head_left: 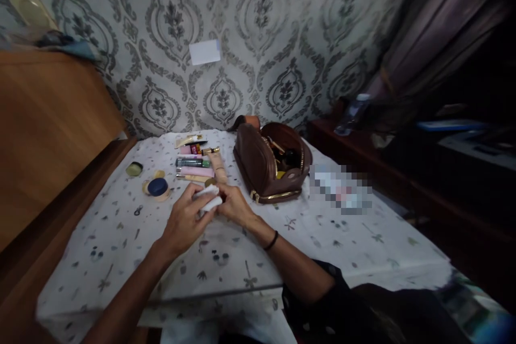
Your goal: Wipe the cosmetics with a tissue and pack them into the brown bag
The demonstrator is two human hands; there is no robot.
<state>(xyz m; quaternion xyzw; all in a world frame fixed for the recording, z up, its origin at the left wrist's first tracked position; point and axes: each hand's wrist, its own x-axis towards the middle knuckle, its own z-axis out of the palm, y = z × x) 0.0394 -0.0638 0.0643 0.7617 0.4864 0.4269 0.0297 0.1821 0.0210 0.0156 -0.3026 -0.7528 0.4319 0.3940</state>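
Both hands meet over the middle of the table. My left hand (186, 217) is closed round a folded white tissue (208, 198). The fingers of my right hand (234, 204) pinch together at the tissue's right side; whether they grip the tissue or something small behind it is hard to tell. Just beyond the hands lie several cosmetic tubes (195, 172) in a row, with a beige tube (218, 166) at their right. A round jar with a dark blue lid (157, 187) stands left of my hands. An open brown bag (258, 164) sits to the right, showing items inside.
A green item (134, 169) lies at the left of the patterned tablecloth (133, 258). Right of the bag is a blurred-out packet (341, 188). A clear bottle (352, 114) stands farther back right. Wooden furniture (52, 134) borders the left side.
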